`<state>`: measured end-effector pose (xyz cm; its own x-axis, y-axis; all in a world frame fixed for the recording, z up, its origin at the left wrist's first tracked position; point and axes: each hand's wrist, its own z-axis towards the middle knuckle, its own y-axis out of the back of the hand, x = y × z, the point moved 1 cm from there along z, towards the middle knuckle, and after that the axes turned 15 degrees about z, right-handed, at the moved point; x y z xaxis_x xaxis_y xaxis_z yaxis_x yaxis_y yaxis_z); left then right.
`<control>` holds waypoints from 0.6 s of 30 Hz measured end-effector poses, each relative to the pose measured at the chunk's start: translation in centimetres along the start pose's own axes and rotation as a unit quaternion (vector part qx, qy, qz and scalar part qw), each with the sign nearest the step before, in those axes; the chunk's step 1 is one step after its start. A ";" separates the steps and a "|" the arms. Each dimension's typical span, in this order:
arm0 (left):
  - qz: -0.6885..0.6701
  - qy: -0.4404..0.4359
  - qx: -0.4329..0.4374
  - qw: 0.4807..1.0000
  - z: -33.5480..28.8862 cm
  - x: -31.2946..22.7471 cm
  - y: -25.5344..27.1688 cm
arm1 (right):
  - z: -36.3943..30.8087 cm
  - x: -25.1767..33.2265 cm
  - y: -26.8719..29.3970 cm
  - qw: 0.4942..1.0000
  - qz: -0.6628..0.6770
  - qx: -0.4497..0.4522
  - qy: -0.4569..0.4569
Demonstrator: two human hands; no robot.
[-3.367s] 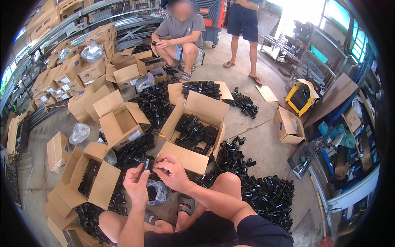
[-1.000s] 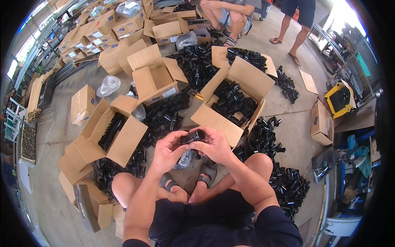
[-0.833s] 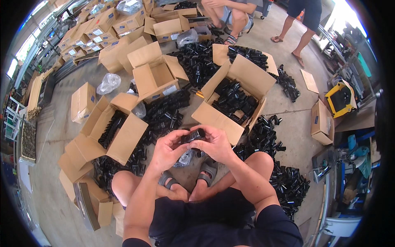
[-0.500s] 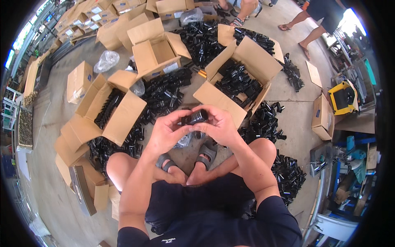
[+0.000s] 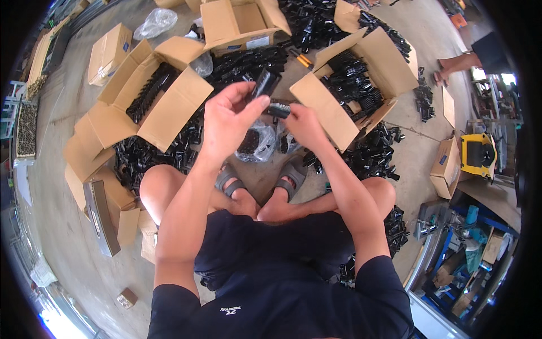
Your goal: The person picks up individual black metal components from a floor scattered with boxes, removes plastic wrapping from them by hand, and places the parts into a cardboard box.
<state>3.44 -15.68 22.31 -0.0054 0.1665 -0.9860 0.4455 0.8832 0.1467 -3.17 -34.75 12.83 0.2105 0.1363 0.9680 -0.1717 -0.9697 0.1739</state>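
Note:
My left hand [image 5: 228, 118] is closed around a shiny black tubular part [image 5: 265, 85], which tilts up and to the right. My right hand [image 5: 306, 127] pinches a short black cylinder [image 5: 278, 109] just below it. Whether these two pieces are joined as one fitting cannot be made out. Under my hands, a clear plastic bag [image 5: 264, 144] with dark parts inside lies on the floor between my feet. To the right, an open carton [image 5: 389, 59] holds many similar black parts. Another open carton [image 5: 180, 113] on the left has black parts stacked inside.
Heaps of black parts [image 5: 375, 155] lie around my legs and between the cartons. A third open carton [image 5: 240, 20] stands at the back. At the right are a yellow-framed object [image 5: 477, 152] and a cluttered blue shelf [image 5: 446, 254]. Another person's leg [image 5: 460, 62] shows far right.
My hands have moved upward in view and no longer both wrap the black part; the right now pinches its lower piece. The view has tilted downward, and the person at right appears nearer the edge.

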 end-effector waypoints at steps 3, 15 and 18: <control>-0.017 -0.003 -0.045 0.999 0.5 0.4 0.9 | 1.5 -7.8 -5.9 0.978 -0.171 0.102 0.066; 0.202 -0.078 -0.100 0.971 1.1 0.0 1.8 | 3.9 -23.3 -15.6 0.977 -0.153 0.036 0.147; 0.277 -0.126 -0.123 0.945 1.4 1.2 1.9 | 3.4 -22.5 -15.2 0.976 -0.145 0.024 0.162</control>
<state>5.49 -14.42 21.25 0.3942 0.5509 -0.7356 0.0960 0.7714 0.6291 -2.04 -23.79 -12.24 -0.0720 0.4564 0.8869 -0.1036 -0.8878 0.4485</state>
